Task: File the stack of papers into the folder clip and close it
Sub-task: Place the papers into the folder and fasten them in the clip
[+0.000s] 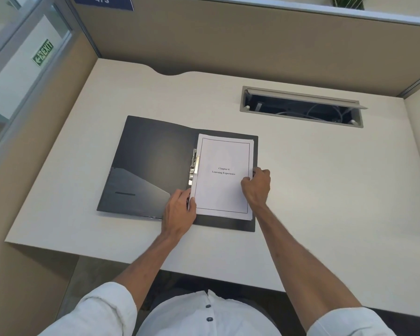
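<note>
- A black plastic folder (153, 166) lies open flat on the pale cream bench (313, 190), about midway between the left and right edges and nearer the front edge than the back.
- The stack of white printed papers (223, 175) rests on the folder's right-hand leaf, its top sheet bordered by a thin black frame and headed "Chapter 6 Learning Experience".
- The stack's left edge sits at the silver metal clip (193, 166) along the folder's spine; the clip's lever overlaps that edge, though whether it is pressed down cannot be told.
- The sheets are slightly uneven, with lower pages showing along the right and bottom edges.
- The left hand (180, 209) is at the stack's lower left corner, fingers curled and the thumb lying on the paper edge, pinching or steadying the sheets there.
- The right hand (256, 185) is at the middle of the stack's right edge, loosely curled with its fingertips on the paper edge; how firm the hold is cannot be told.
- The left leaf of the folder carries a slanted inner pocket (136, 190) at its lower half.
- A grey-framed rectangular cable slot (301, 107) is open toward the bench's back right corner, well apart from the folder, with wires visible inside.
- Beige partition panels (228, 44) enclose the bench at the back and sides.
</note>
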Tool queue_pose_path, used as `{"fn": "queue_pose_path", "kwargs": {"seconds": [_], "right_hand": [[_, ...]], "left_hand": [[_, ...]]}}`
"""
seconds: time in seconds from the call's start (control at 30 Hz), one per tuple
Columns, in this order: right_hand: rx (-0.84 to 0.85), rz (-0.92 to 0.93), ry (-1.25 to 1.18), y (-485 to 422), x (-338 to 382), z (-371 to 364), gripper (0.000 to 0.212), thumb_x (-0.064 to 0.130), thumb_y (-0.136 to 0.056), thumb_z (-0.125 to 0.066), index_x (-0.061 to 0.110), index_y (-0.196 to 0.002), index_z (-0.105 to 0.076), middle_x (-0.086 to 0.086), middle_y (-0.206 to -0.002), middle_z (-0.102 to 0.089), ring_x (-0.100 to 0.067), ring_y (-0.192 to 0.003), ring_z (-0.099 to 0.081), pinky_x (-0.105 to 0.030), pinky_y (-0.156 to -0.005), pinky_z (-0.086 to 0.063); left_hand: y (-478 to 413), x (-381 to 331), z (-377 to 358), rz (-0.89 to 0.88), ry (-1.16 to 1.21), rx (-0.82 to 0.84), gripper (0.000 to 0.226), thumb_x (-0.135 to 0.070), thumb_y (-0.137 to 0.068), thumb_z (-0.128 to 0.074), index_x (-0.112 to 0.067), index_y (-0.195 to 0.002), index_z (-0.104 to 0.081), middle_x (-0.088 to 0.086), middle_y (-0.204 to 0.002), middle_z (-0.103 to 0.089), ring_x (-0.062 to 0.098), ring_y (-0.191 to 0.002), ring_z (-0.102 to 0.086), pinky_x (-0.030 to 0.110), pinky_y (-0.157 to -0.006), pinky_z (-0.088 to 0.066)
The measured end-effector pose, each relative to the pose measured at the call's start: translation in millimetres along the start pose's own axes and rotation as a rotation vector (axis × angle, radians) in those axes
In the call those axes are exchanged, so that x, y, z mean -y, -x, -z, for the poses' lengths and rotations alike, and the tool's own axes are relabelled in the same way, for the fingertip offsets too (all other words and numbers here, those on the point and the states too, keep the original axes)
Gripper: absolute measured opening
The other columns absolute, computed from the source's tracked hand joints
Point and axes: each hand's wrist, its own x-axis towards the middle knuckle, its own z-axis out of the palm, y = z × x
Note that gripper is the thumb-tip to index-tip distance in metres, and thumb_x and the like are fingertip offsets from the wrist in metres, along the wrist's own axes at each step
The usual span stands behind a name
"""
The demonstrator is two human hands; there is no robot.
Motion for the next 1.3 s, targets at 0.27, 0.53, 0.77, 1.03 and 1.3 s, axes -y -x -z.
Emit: {"fn": "queue_pose_path", "kwargs": {"seconds": [0.27,0.53,0.77,1.03,1.3], "right_hand": [[0.011,-0.013,-0.006,-0.2,1.2,1.2,0.040,0.001,-0.098,-0.055,-0.002,-0.136,-0.063,-0.017,-0.141,-0.053,-0.041,-0.124,-0.063,-0.044,-0.101,-0.054],[0.010,-0.044,-0.058,0.3,1.1,1.7,0.042,-0.001,-0.096,-0.055,-0.001,-0.137,-0.064,-0.016,-0.141,-0.054,-0.040,-0.123,-0.064,-0.041,-0.104,-0.052],[0.014,-0.078,-0.088,-2.8,2.7,5.7,0.039,-0.002,-0.094,-0.058,-0.002,-0.132,-0.066,-0.017,-0.141,-0.056,-0.039,-0.117,-0.067,-0.034,-0.093,-0.049],[0.022,-0.056,-0.113,-6.3,2.3,7.1,0.039,-0.001,-0.095,-0.057,0.000,-0.133,-0.066,-0.017,-0.138,-0.062,-0.038,-0.116,-0.069,-0.041,-0.099,-0.055],[0.008,-0.029,-0.067,-4.7,1.9,3.9,0.040,0.002,-0.101,-0.054,0.005,-0.140,-0.065,-0.019,-0.137,-0.057,-0.039,-0.118,-0.067,-0.043,-0.102,-0.053]], "left_hand": [[-2.0,1.4,2.7,-0.010,0.007,0.039,0.033,-0.018,-0.111,-0.058,-0.015,-0.141,-0.070,0.005,-0.117,-0.065,0.026,-0.100,-0.070,0.046,-0.094,-0.064],[-4.4,0.0,2.3,0.020,0.023,0.037,0.030,-0.017,-0.109,-0.059,-0.016,-0.136,-0.071,0.005,-0.117,-0.064,0.027,-0.096,-0.071,0.048,-0.091,-0.065],[-2.2,-0.1,2.6,0.007,0.050,0.047,0.031,-0.015,-0.108,-0.061,-0.015,-0.137,-0.070,0.005,-0.116,-0.064,0.026,-0.098,-0.070,0.048,-0.092,-0.064],[-1.2,3.0,3.3,-0.019,0.037,0.050,0.035,-0.016,-0.108,-0.062,-0.013,-0.142,-0.068,0.006,-0.120,-0.064,0.026,-0.102,-0.071,0.046,-0.094,-0.065],[-1.5,4.6,3.0,-0.036,0.023,0.053,0.039,-0.017,-0.108,-0.063,-0.013,-0.147,-0.065,0.006,-0.125,-0.065,0.025,-0.107,-0.071,0.044,-0.096,-0.065]]}}
